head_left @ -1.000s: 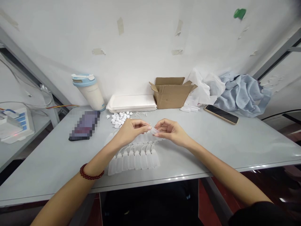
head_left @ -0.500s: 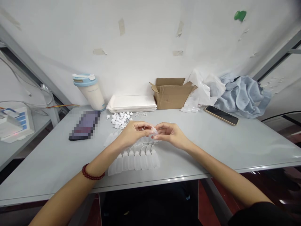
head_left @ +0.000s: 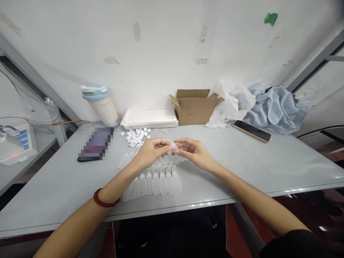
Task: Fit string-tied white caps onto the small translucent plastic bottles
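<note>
Above the middle of the table, my left hand (head_left: pixel 151 151) and my right hand (head_left: pixel 195 152) meet at a small translucent plastic bottle (head_left: pixel 173 145), thumbs and fingers closed on it from both sides. A thin white loop arcs from it by the left fingers; much of the bottle is hidden. Just below my hands lies a front row of frosted bottles (head_left: pixel 156 185), side by side, with thin white loops at their necks. Behind it, partly covered by my hands, is another row of bottles (head_left: pixel 124 160). Beyond my left hand is a pile of small white caps (head_left: pixel 136 137).
A phone (head_left: pixel 96 144) and a tumbler (head_left: pixel 102 107) stand on the left. Along the wall are stacked white sheets (head_left: pixel 150 118), an open cardboard box (head_left: pixel 196 110), plastic bags (head_left: pixel 228 98) and blue cloth (head_left: pixel 279 109). Another phone (head_left: pixel 251 131) lies at the right.
My fingers have shifted slightly around the bottle, and its loop now sits lower and closer to the left fingers. The whole view has moved a little; the rows remain in place.
</note>
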### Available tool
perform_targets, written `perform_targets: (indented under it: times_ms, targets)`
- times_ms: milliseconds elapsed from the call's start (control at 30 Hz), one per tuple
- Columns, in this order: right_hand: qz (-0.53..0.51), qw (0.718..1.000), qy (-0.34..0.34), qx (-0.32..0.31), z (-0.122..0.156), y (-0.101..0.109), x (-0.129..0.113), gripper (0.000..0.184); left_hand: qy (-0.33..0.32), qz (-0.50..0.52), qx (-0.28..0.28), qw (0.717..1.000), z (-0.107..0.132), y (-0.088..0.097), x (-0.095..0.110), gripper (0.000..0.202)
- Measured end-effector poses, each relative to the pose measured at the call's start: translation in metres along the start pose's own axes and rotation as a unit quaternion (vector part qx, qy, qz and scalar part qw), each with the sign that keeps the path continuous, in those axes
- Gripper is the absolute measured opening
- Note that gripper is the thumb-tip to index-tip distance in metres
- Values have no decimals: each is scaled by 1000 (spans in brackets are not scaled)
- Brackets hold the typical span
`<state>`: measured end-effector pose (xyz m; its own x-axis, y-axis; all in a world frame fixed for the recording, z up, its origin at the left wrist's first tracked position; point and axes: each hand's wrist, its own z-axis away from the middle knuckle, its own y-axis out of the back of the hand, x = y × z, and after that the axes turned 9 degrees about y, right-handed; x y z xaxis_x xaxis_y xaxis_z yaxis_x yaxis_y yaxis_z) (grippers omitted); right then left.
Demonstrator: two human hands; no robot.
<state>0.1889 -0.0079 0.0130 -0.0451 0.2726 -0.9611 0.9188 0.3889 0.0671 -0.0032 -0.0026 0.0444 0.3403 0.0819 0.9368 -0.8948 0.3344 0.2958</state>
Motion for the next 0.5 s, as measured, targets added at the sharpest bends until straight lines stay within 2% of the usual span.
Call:
perform_targets:
  times_ms: [67, 133, 200, 267, 367, 500]
  targets:
    - [61, 997, 37, 5, 2, -1, 2, 34, -3, -21, 27, 999, 0, -2, 0, 21]
    - [153, 984, 95, 16, 4, -3, 5, 33, -10, -45, 49, 998, 0, -5, -1, 19]
    - [228, 963, 144, 27, 6, -5, 7, 31, -17, -59, 60, 996, 0, -7, -2, 20]
    - [252, 953, 164, 36, 7, -7, 8, 28, -22, -56, 56, 997, 0, -9, -3, 21]
    - [205, 968, 139, 47, 7, -9, 6, 25, -30, -31, 34, 999, 1, -8, -2, 20]
    - [32, 998, 44, 33, 4, -6, -3, 32, -70, -4, 18, 997, 4, -6, -2, 16]
